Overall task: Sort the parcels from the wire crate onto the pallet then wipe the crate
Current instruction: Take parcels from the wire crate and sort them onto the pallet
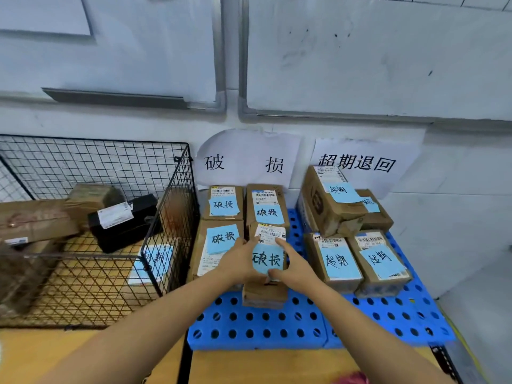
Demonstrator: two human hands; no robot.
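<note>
A cardboard parcel (268, 245) with a blue note sits on the blue pallet (257, 325), in the left group under the left paper sign. My left hand (240, 263) grips its left side and my right hand (294, 268) grips its right side. Three other blue-noted parcels (223, 202) lie around it. The black wire crate (91, 245) stands at the left and holds brown boxes, a black box (124, 220) and a white parcel (153, 263) with a blue note.
A second group of several parcels (357, 261) lies on the pallet's right half under the right paper sign (360, 162). The wall runs right behind the pallet and crate. A wooden tabletop (263, 367) shows in front.
</note>
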